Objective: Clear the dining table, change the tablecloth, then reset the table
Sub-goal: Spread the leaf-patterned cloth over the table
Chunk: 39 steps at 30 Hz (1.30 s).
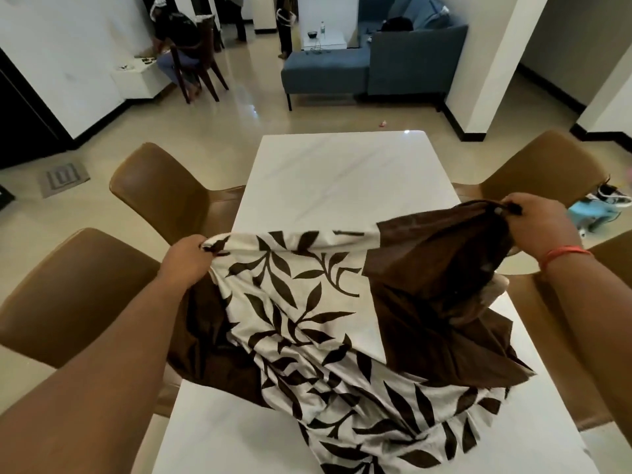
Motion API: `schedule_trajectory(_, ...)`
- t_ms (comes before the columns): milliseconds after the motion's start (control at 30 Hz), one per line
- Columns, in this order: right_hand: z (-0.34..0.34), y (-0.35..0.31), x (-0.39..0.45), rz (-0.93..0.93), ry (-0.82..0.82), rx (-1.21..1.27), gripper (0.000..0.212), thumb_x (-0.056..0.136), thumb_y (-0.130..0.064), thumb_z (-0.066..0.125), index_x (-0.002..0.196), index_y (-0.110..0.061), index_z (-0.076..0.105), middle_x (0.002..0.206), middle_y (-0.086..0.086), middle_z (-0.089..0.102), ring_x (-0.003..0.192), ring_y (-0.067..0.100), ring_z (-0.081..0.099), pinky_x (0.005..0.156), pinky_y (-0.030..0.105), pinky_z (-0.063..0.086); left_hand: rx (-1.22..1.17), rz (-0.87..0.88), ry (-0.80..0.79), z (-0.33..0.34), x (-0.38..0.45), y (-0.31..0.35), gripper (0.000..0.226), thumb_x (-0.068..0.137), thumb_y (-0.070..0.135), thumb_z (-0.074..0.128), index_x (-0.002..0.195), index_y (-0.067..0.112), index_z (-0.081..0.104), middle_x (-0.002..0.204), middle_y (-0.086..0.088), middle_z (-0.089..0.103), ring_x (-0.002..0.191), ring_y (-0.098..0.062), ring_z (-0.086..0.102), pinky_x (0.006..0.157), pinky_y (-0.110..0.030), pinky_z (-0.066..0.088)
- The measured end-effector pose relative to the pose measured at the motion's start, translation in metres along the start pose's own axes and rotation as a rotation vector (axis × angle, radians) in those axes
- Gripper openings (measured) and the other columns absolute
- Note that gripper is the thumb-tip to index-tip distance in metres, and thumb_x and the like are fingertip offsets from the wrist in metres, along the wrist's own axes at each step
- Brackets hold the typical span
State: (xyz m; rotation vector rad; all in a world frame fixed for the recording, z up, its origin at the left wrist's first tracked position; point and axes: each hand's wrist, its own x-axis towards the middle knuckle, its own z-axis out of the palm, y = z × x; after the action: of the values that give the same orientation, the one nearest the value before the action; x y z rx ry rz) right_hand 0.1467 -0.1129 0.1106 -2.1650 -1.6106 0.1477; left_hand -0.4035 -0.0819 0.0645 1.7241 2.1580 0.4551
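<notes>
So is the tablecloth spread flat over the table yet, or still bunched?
Still bunched. The tablecloth hangs crumpled between the left hand and right hand, and the far half of the table is bare.

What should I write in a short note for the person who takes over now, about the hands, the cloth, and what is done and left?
Left hand: pinches one edge of the tablecloth.
Right hand: grips the brown edge on the other side.
Tablecloth: held up between both hands, the rest bunched on the near half of the white table.
Done: no dishes are on the table.
Left: spread the cloth flat over the whole top, then reset the table. I cannot tell whether this is the old or the new cloth.
</notes>
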Motion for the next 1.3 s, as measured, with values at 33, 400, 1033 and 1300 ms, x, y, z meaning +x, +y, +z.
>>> schedule_trajectory(33, -0.001, -0.008, 0.001, -0.034, -0.031, -0.040, 0.017, 0.093, -0.019, 0.053, 0.099, -0.021, 0.069, 0.091, 0.012, 0.068, 0.085, 0.035, 0.062, 0.078, 0.043, 0.054, 0.024, 0.072, -0.120, 0.002, -0.003, 0.009, 0.020, 0.094, 0.028, 0.062, 0.079, 0.016, 0.059, 0.086, -0.009, 0.063, 0.086, -0.029, 0.059, 0.067, -0.034, 0.038)
schedule_trajectory(400, 0.026, -0.105, -0.028, -0.260, -0.592, -0.203, 0.012, 0.095, -0.017, 0.055, 0.096, -0.023, 0.066, 0.100, 0.004, 0.064, 0.073, 0.019, 0.064, 0.056, 0.028, 0.051, 0.245, 0.445, -0.530, 0.007, -0.029, 0.107, 0.017, 0.086, 0.036, 0.071, 0.099, 0.029, 0.063, 0.091, 0.013, 0.060, 0.085, -0.010, 0.056, 0.066, -0.022, 0.038)
schedule_trajectory(1033, 0.199, -0.069, -0.124, -0.419, -0.923, -0.207, 0.056, 0.084, -0.037, 0.068, 0.129, -0.021, 0.041, 0.127, 0.011, 0.052, 0.110, 0.033, 0.059, 0.091, 0.043, 0.049, 0.415, 0.543, -0.691, 0.195, -0.102, 0.075, 0.089, 0.071, 0.048, 0.077, 0.145, 0.025, 0.031, 0.148, -0.005, 0.029, 0.132, -0.026, 0.034, 0.112, -0.044, 0.035)
schedule_trajectory(1300, 0.265, -0.106, -0.080, -0.386, -1.143, -0.217, 0.035, 0.098, -0.016, 0.045, 0.133, -0.012, 0.051, 0.131, 0.017, 0.059, 0.115, 0.033, 0.059, 0.098, 0.038, 0.045, 0.551, 1.008, -0.524, 0.263, -0.026, 0.073, 0.029, 0.089, 0.021, 0.045, 0.105, 0.006, 0.064, 0.112, -0.019, 0.057, 0.102, -0.040, 0.058, 0.077, -0.047, 0.053)
